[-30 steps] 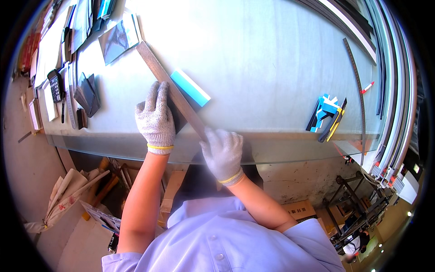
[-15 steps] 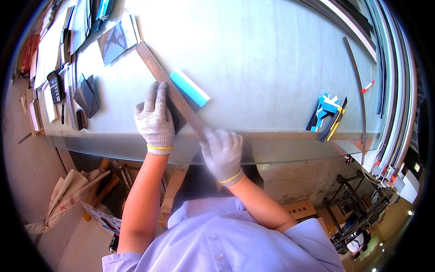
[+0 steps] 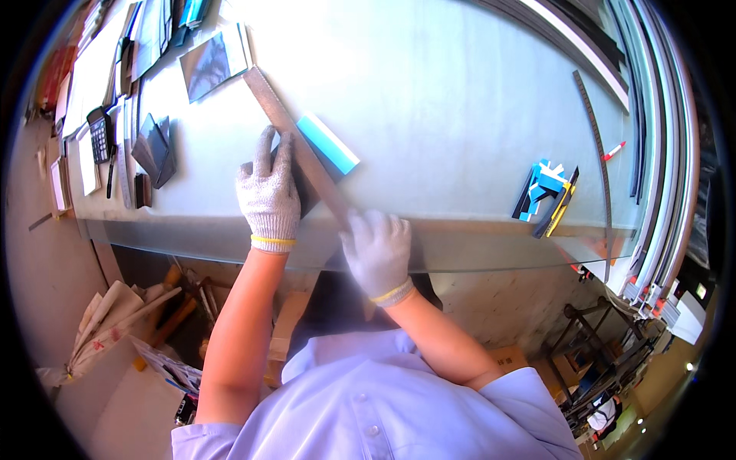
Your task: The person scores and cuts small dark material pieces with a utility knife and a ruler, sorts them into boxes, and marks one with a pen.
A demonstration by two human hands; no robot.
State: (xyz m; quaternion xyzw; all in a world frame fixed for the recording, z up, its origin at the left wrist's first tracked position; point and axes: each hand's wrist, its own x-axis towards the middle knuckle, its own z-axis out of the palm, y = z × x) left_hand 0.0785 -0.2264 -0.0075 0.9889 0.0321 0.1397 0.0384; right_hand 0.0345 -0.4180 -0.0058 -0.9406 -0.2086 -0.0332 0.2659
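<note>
Slanting across the counter [image 3: 460,153], a long brown strip [image 3: 290,136] runs from near a shiny square sheet [image 3: 205,70] down toward the front edge. At its left side lies the gloved left hand [image 3: 268,192], fingers stretched out and parted, their tips against or just beside the strip. The gloved right hand [image 3: 379,249] is at the strip's lower end, over the front edge — blurred, so I cannot tell whether it grips. A blue-and-white piece [image 3: 330,143] sits just right of the strip. Toward the counter's front right corner lie blue and white scraps [image 3: 546,182] and a yellow-and-black cutter [image 3: 563,203]; near the left edge, a calculator [image 3: 100,136].
</note>
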